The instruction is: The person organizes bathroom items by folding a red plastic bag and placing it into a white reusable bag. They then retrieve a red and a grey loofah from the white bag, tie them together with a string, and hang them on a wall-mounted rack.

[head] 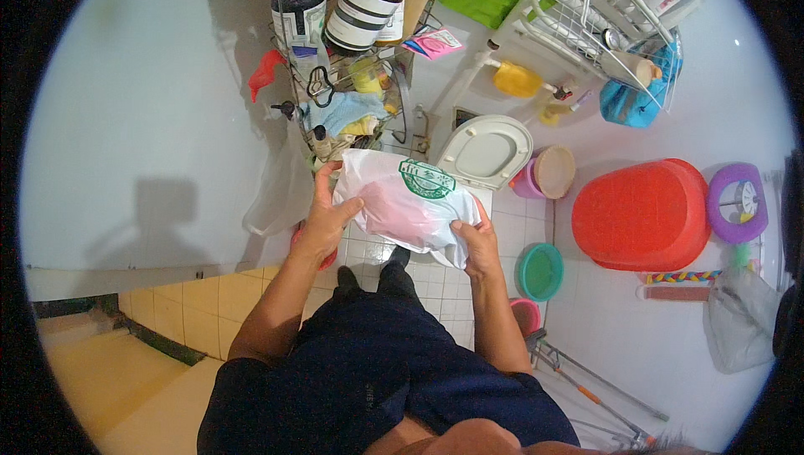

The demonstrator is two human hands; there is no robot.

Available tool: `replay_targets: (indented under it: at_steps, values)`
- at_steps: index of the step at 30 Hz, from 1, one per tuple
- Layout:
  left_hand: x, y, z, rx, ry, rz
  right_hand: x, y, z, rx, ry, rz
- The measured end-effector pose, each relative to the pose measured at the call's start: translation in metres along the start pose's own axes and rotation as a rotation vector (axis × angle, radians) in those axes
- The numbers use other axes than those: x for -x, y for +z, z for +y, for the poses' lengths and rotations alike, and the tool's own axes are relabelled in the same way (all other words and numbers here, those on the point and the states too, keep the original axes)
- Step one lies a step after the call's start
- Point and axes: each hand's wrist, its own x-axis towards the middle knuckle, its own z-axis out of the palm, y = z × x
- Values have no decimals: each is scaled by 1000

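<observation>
Both hands hold a white plastic bag point(408, 203) stretched out in front of my body, above the tiled floor. Green printing marks its upper side, and something pink shows faintly through the thin plastic; what it is cannot be made out. My left hand point(330, 213) grips the bag's left end, thumb on top. At the right end, my right hand point(478, 241) pinches the edge between thumb and fingers. Just beyond the bag stands a toilet with a pale seat point(487, 152).
A wire rack point(339, 59) with bottles and a blue cloth point(345, 110) rises ahead. Along the right wall are a red plastic tub point(641, 215), a wire basket point(597, 34) and a green basin point(541, 271). Long-handled poles point(590, 392) lean at lower right.
</observation>
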Motion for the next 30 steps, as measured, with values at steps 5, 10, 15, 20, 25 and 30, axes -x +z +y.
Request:
replay_targets:
  at_steps: [5,10,15,20,25,30]
  values:
    - [-2,5,-19,304,-167,67,6,4,5,-123,36,-27]
    - [1,19,-21,388,-276,27,8,-2,14,-124,114,-25]
    - [2,27,-19,484,-345,-57,6,0,14,-109,127,-66]
    - [8,30,-28,596,-454,-82,1,6,15,-90,130,-120]
    - [7,23,-44,758,-629,-138,-2,22,21,-48,132,-80]
    - [13,16,-59,780,-625,-213,0,34,20,-15,136,-157]
